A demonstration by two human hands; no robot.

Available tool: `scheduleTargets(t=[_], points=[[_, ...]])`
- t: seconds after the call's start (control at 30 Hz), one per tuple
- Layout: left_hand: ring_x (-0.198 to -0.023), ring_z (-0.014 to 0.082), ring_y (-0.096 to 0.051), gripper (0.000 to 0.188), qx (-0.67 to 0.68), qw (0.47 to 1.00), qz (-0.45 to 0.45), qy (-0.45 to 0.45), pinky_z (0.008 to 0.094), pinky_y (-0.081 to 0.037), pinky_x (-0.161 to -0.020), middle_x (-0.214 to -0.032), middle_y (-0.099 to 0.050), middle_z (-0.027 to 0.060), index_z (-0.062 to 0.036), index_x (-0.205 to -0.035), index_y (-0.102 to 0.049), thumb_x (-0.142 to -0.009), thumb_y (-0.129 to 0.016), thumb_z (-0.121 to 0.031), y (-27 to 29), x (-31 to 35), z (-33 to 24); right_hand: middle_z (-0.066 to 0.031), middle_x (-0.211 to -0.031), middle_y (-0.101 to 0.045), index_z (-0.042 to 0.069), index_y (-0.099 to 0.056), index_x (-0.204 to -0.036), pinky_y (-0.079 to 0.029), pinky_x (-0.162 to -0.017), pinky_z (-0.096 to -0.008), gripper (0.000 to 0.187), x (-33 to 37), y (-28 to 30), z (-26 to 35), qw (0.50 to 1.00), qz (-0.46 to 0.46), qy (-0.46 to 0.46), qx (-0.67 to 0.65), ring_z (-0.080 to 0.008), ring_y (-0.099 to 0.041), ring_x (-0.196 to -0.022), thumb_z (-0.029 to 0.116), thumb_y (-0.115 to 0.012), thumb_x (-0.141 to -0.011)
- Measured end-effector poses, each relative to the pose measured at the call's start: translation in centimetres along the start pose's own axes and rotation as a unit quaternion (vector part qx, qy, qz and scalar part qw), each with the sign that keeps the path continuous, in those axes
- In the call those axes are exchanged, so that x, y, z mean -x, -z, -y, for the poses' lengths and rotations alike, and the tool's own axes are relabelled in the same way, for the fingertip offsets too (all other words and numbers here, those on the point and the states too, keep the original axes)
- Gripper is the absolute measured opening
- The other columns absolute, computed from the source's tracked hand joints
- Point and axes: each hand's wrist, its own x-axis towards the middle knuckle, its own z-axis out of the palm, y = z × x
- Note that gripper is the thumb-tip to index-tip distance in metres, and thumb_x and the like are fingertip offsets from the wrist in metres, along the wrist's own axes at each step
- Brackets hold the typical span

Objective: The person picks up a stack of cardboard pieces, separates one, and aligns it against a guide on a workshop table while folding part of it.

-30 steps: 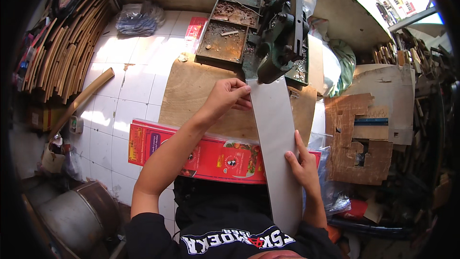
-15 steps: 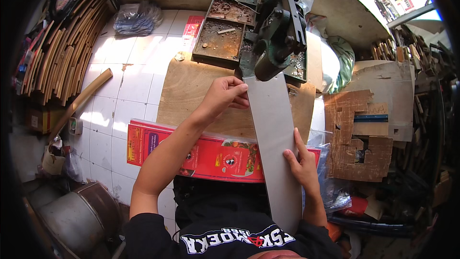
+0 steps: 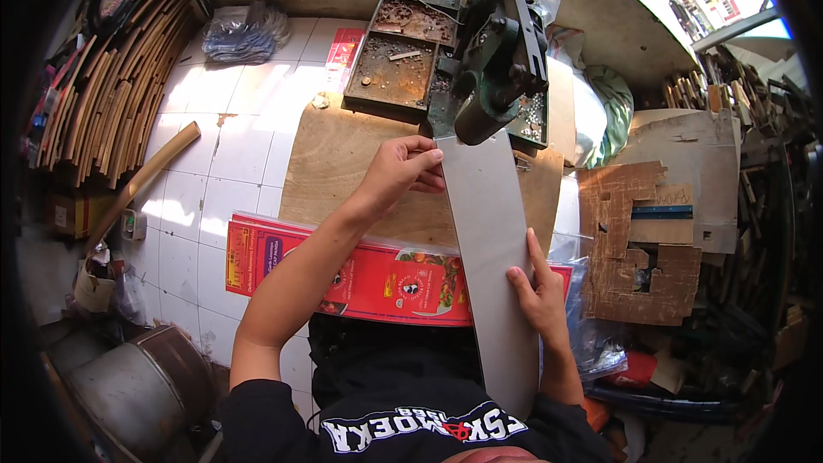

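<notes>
A long grey strip of board or sheet (image 3: pixel 489 231) slants from my body up to a dark green hand press (image 3: pixel 489 111), its far end under the press head. My left hand (image 3: pixel 403 170) pinches the strip's far left corner between thumb and fingers. Lower down, my right hand (image 3: pixel 540 296) grips the right edge, thumb on top and the other fingers partly hidden beneath. Under the strip lie several red printed signs (image 3: pixel 394 283) in a stack, crossing the near edge of a wooden board (image 3: pixel 343 163).
A tray with compartments (image 3: pixel 390 73) holding small metal bits adjoins the press. Stacked brown boards (image 3: pixel 129 77) and a cardboard tube (image 3: pixel 154 176) are at left. Clear plastic sleeves (image 3: pixel 244 33) lie on the tiles. Cut cardboard (image 3: pixel 617 240) is at right; a metal drum (image 3: pixel 141 394) stands near left.
</notes>
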Motion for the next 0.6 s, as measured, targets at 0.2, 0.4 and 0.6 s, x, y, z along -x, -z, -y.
scheduleTargets(t=[0.2,0.4,0.6], points=[[-0.075,0.0159,-0.070,0.022,0.007,1.000,0.004,-0.012,0.0300,-0.059,-0.072,-0.089,-0.069,0.0090,0.0003,-0.107,-0.062,-0.096,-0.060,-0.019,0.01,-0.07,0.11,-0.0107,-0.061,-0.050,0.008,-0.034,-0.150,-0.038,-0.050,-0.0279,0.068,-0.06,-0.17,-0.20,1.000,-0.004,0.009,-0.007,-0.0101,-0.040,-0.050,0.016,-0.067,-0.091],[-0.076,0.0162,-0.070,0.022,0.008,1.000,0.003,-0.007,0.0308,-0.060,-0.073,-0.090,-0.068,0.0093,0.0011,-0.107,-0.062,-0.096,-0.059,-0.018,0.03,-0.07,0.02,-0.0152,-0.068,-0.060,0.007,-0.035,-0.150,-0.044,-0.054,-0.0276,0.068,-0.14,-0.48,-0.57,1.000,-0.007,0.010,-0.022,-0.0114,-0.050,-0.053,0.015,-0.067,-0.091],[-0.076,0.0168,-0.070,0.023,0.010,1.000,0.002,-0.005,0.0314,-0.060,-0.074,-0.091,-0.068,0.0097,0.0018,-0.108,-0.062,-0.096,-0.060,-0.018,-0.06,-0.03,-0.06,-0.0194,-0.079,-0.068,0.006,-0.035,-0.150,-0.047,-0.059,-0.0271,0.066,-0.10,-0.43,-0.64,0.999,-0.008,0.023,-0.029,-0.0122,-0.059,-0.059,0.016,-0.065,-0.092]])
